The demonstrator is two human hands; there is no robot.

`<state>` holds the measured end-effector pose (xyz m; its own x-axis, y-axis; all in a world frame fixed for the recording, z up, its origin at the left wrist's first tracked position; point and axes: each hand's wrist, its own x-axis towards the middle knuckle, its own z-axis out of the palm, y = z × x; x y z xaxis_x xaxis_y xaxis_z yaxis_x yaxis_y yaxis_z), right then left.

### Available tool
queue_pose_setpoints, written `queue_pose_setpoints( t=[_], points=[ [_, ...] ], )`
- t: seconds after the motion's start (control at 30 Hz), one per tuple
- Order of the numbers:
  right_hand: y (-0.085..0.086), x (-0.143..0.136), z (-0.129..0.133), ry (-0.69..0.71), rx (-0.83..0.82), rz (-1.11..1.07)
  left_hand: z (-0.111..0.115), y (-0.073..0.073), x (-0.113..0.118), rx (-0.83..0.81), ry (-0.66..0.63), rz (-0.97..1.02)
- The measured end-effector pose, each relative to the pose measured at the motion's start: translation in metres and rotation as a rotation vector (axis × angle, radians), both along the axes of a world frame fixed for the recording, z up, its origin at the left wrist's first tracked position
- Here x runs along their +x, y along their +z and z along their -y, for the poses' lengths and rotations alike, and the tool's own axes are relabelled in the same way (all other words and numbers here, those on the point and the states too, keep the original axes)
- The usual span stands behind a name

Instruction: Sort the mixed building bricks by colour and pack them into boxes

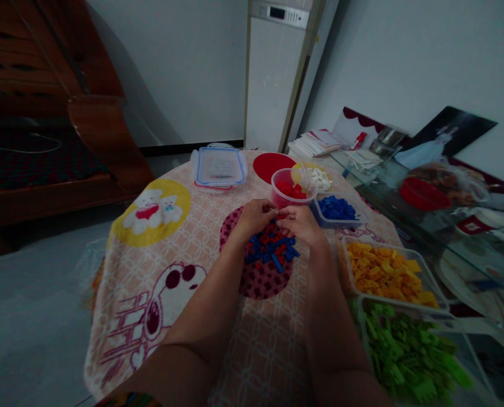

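Observation:
Both hands meet above a loose pile of blue and red plastic pieces (271, 249) on the patterned tablecloth. My left hand (258, 217) is closed, its thumb and fingers pinched at the pile's far side. Close beside it, my right hand (297, 223) has its fingers curled and pressed together too. Whatever lies between the fingertips is too small to make out. Just beyond the hands stands a round tub (292, 189) with red pieces. A clear box of blue pieces (336, 208) is right of the tub.
Boxes of yellow pieces (387, 274) and green pieces (413, 353) line the right side. White pieces (319, 179) lie behind the blue box. A lidded clear container (220, 167) sits at the far left. A glass-topped table (374, 198) with papers and bowls adjoins on the right.

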<state>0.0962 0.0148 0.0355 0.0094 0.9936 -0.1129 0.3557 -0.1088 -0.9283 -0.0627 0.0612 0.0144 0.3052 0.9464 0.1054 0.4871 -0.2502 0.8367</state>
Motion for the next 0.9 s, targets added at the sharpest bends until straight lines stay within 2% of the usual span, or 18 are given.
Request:
queue_pose_setpoints(
  t=[0.37,0.53,0.7,0.9],
  points=[
    [-0.002,-0.003,-0.001,0.02,0.005,0.019,0.0,0.001,0.002,0.018,-0.018,0.056],
    [0.002,0.004,0.0,-0.044,-0.005,-0.003,0.001,0.002,0.0,0.045,-0.065,0.013],
    [0.002,0.03,-0.002,-0.257,0.069,-0.081,0.001,0.002,-0.004,0.035,-0.142,-0.129],
    [-0.008,0.066,-0.01,-0.734,0.302,-0.22,0.006,0.007,-0.002,-0.036,-0.232,-0.268]
  ],
)
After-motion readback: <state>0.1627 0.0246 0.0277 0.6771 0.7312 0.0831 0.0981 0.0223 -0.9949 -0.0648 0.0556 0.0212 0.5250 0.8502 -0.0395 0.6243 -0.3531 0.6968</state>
